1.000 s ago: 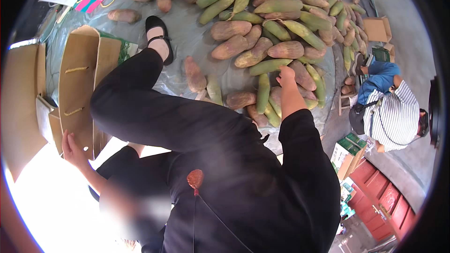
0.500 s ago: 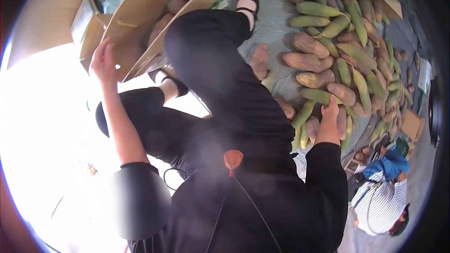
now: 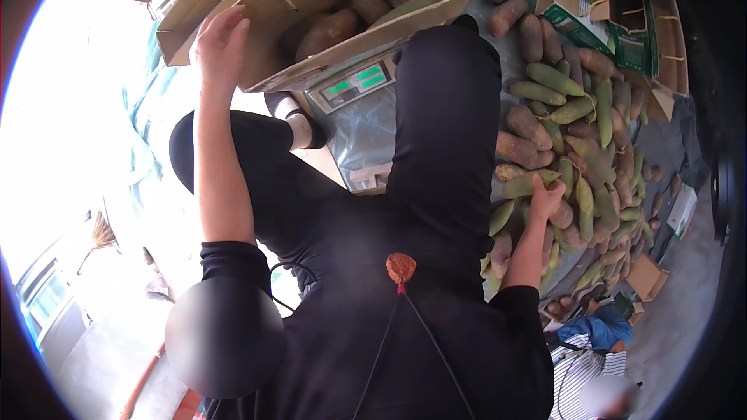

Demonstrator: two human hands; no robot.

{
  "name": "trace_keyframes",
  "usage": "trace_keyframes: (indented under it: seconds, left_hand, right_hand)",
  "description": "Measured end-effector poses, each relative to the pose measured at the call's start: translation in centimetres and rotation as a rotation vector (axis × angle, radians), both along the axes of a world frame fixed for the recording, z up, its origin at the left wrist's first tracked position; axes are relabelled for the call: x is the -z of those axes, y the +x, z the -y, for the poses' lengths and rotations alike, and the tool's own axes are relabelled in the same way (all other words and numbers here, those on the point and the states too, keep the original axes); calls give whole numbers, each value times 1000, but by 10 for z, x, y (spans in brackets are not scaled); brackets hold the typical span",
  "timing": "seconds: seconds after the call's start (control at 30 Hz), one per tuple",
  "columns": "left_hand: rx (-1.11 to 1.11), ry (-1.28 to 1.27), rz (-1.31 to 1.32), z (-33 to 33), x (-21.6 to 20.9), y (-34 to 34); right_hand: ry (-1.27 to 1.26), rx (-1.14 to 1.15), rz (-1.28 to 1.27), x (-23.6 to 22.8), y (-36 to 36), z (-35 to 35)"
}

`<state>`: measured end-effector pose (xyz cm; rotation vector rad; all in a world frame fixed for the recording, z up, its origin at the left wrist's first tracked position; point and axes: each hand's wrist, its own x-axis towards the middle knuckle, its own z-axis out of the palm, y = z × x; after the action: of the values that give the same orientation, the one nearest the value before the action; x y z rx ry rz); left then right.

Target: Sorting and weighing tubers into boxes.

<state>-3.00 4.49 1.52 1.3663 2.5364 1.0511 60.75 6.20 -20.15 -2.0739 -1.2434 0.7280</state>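
My left hand (image 3: 220,45) is closed on the near left corner of an open cardboard box (image 3: 311,82), with its fingers at the rim. Inside the box lie several reddish-brown root vegetables (image 3: 330,33) and a greenish one (image 3: 408,8). Beneath the box shows a scale (image 3: 356,87) with a lit green display. Off to the right, my right hand (image 3: 547,201) grips the right end of a green radish (image 3: 523,184), which lies on a large heap of green and reddish-brown roots (image 3: 595,163).
Green-and-white cartons (image 3: 580,19) stand beyond the heap, with a brown box (image 3: 668,39) beside them. A person in a striped top (image 3: 580,365) is at the lower right, near a small cardboard box (image 3: 647,276). A broom head (image 3: 99,232) lies at the left.
My view has shifted, bringing the scale's display and more of the box into sight. My right hand's fingers have closed around the green radish. My left hand stays by the box corner.
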Motion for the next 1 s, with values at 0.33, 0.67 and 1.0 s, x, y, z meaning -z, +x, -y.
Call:
trace_keyframes:
  seconds: [0.33, 0.67, 1.0]
  left_hand:
    - [-28, -138, -78, 15, 1, -13]
    - [-29, -125, -17, 25, 8, -28]
    - [-36, -137, 60, 21, 8, -25]
  right_hand:
    - [577, -540, -334, -247, -160, -156]
    - [865, -1271, -112, -327, -369, -159]
    - [830, -1570, 546, -236, -439, -143]
